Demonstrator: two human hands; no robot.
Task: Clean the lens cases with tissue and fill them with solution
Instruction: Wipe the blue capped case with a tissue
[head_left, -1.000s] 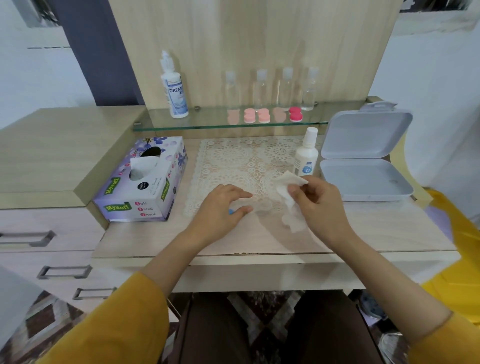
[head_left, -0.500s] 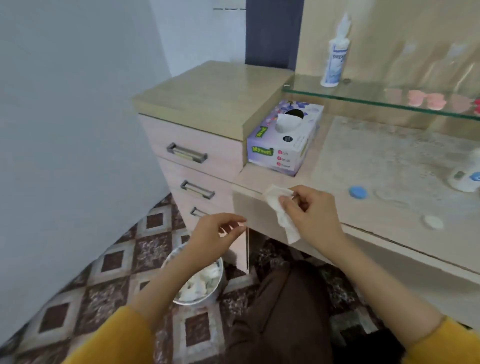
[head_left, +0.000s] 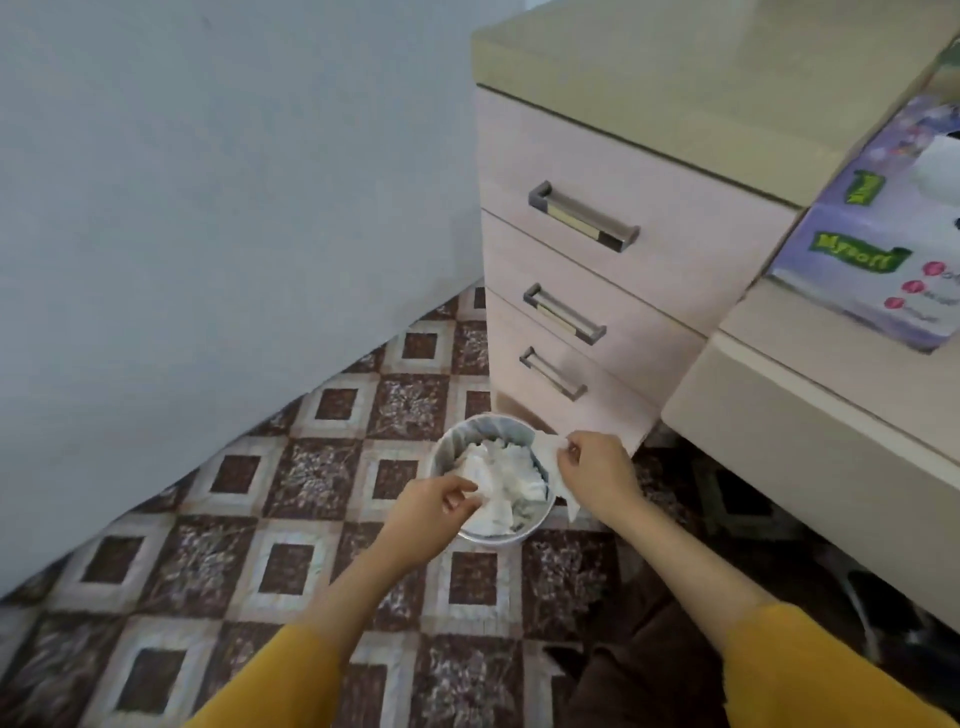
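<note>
- While the right hand (head_left: 597, 475) pinches the used tissue (head_left: 549, 451) between thumb and fingertips, the sheet hangs over the right rim of the waste bin (head_left: 485, 419). One tail droops outside the wall. I judge it is held there to be let go into the bin.
- That grip is clamped on the tissue's upper corner, so the paper lies just under and beside the fingers, partly hidden by the hand.
- The left hand (head_left: 431, 506) hangs at the bin's near-left rim, fingers curled toward the crumpled tissues (head_left: 506, 480) inside. Whether its grip has closed on one of them I cannot tell.
- The bin stands on the patterned floor (head_left: 260, 519), just beside the bottom of the drawers (head_left: 597, 260), probably so that it is within reach from the seat.
- A tissue box (head_left: 878, 234) sits on the counter (head_left: 779, 332) at the far right, with a fresh sheet poking up, likely ready for the next wipe.
- No lens cases or solution are in view, so how far the cleaning and filling have got cannot be judged.
</note>
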